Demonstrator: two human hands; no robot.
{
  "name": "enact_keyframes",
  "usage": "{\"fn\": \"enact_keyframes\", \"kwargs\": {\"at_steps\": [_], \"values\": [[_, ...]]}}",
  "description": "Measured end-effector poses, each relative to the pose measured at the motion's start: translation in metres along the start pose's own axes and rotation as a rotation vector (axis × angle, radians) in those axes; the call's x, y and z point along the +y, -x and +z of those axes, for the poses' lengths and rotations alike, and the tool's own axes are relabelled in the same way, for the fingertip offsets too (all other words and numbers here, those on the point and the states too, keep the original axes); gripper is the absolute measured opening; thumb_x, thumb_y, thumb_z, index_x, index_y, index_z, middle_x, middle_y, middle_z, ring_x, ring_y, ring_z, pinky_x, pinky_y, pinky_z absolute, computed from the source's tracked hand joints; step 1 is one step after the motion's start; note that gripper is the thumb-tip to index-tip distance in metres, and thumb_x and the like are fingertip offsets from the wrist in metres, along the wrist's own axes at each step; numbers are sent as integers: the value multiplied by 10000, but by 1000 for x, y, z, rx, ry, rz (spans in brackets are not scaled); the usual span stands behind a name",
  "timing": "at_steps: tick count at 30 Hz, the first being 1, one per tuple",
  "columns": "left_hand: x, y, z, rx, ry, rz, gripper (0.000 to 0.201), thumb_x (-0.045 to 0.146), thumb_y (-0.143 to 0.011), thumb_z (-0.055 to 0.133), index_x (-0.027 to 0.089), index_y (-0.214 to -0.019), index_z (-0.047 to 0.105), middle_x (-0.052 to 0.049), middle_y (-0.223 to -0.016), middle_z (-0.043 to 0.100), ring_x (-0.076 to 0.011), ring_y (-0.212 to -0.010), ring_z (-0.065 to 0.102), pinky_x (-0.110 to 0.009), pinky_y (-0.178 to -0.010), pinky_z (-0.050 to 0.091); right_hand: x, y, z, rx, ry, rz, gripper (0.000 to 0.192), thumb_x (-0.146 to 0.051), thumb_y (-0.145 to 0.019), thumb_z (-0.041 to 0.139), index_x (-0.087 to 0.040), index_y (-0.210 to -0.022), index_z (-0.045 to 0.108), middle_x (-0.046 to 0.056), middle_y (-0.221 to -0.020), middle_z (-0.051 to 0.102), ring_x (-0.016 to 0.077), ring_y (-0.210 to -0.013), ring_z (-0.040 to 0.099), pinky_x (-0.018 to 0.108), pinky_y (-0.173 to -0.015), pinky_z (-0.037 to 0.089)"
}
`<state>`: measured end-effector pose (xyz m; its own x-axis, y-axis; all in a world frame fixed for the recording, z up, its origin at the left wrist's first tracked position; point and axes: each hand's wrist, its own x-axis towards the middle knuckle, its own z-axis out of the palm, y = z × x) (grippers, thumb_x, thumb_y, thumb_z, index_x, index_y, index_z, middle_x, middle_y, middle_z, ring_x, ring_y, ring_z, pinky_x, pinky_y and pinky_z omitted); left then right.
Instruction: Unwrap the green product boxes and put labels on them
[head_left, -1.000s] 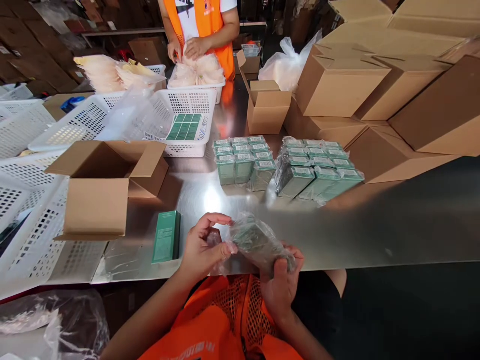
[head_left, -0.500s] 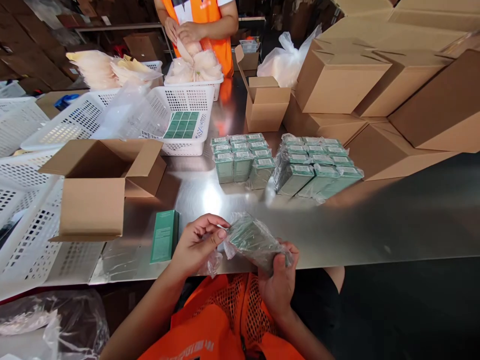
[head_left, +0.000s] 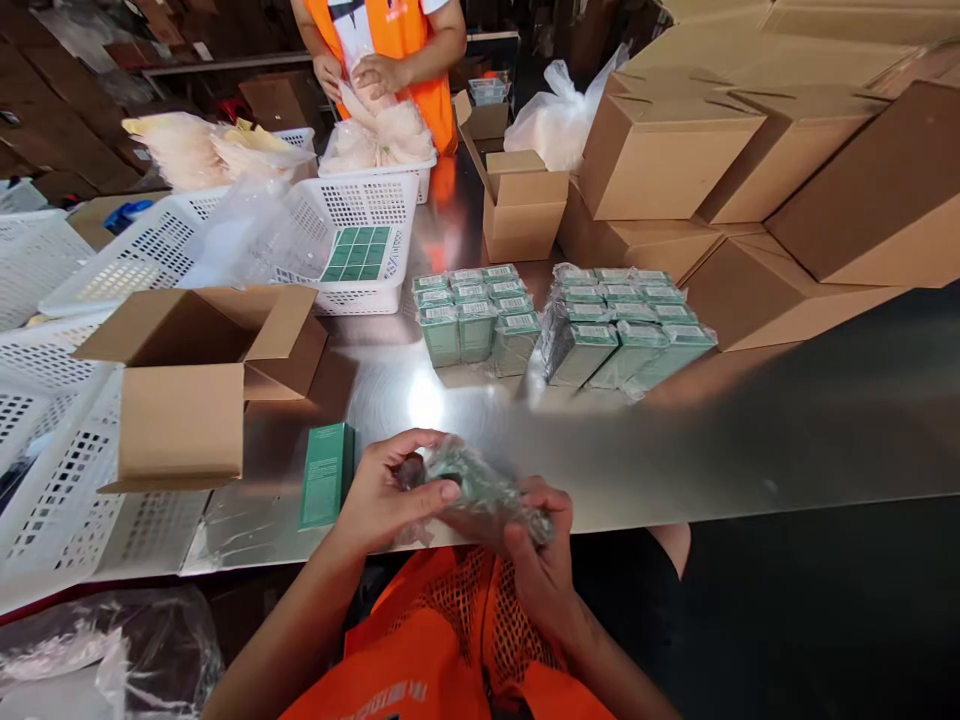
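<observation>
A small green box in a clear plastic bag (head_left: pixel 472 482) is held between both hands above the table's front edge. My left hand (head_left: pixel 390 495) closes on its left end, thumb on top, with loose plastic hanging beneath. At the other end, my right hand (head_left: pixel 546 540) pinches the crinkled wrap. An unwrapped green box (head_left: pixel 328 475) lies on the table just left of my left hand. Beyond my hands stand two groups of plastic-wrapped green boxes, one group (head_left: pixel 476 315) in the middle and another (head_left: pixel 626 330) to its right.
An open cardboard carton (head_left: pixel 184 420) stands at the left, by white perforated baskets (head_left: pixel 71 480). A further basket (head_left: pixel 367 298) holds green boxes. Cardboard cartons (head_left: pixel 667 160) are stacked at the right, and a smaller open carton (head_left: pixel 525 215) sits mid-table. Across the table, a person in an orange vest (head_left: pixel 442 95) handles pale items.
The wrapped box has turned and come slightly left and lower in view, with its plastic more bunched. My left thumb now lies over it. The whole view has shifted slightly.
</observation>
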<state>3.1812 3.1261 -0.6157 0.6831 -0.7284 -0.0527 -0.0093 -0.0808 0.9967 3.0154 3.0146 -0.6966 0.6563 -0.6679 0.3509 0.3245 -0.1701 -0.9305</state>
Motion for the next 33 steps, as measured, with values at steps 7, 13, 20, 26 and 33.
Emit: {"fn": "enact_keyframes", "kwargs": {"at_steps": [7,13,20,26,33], "values": [[14,2,-11,-261,-590,156,413,501,-780,803,220,-1065,699,-18,-847,699,-139,-601,580,-254,-562,427,-4,-6,-18,-198,160,-44,165,-338,-991,562,-253,-1114,492,21,-943,524,156,-798,550,272,-690,500],[5,3,12,6,-593,133,729,502,-436,977,236,-972,560,-3,-920,619,-211,-819,618,-290,-693,458,-7,-7,-8,-65,234,-84,310,-306,-1007,556,-296,-1311,618,23,-960,615,156,-805,621,261,-675,537],[-25,16,75,146,596,-259,669,360,-570,947,210,-1095,561,-11,-914,681,-148,-749,652,-247,-665,527,-6,12,19,32,205,32,506,-450,-1071,375,-320,-1556,314,127,-1477,430,262,-1346,507,429,-1050,522],[-23,23,53,107,469,-357,476,371,-683,861,195,-1055,621,-17,-877,716,-163,-737,659,-254,-662,532,-8,-1,1,-206,167,81,418,-504,-1022,499,-297,-1378,430,118,-1551,336,280,-1446,384,470,-1131,435],[-39,46,24,-9,160,-122,495,469,-902,685,222,-1297,520,-24,-904,683,-152,-732,630,-238,-625,490,-26,-73,9,-163,-146,513,651,-550,-756,818,-291,-1239,467,-1,-950,656,170,-785,623,302,-695,518]]}}
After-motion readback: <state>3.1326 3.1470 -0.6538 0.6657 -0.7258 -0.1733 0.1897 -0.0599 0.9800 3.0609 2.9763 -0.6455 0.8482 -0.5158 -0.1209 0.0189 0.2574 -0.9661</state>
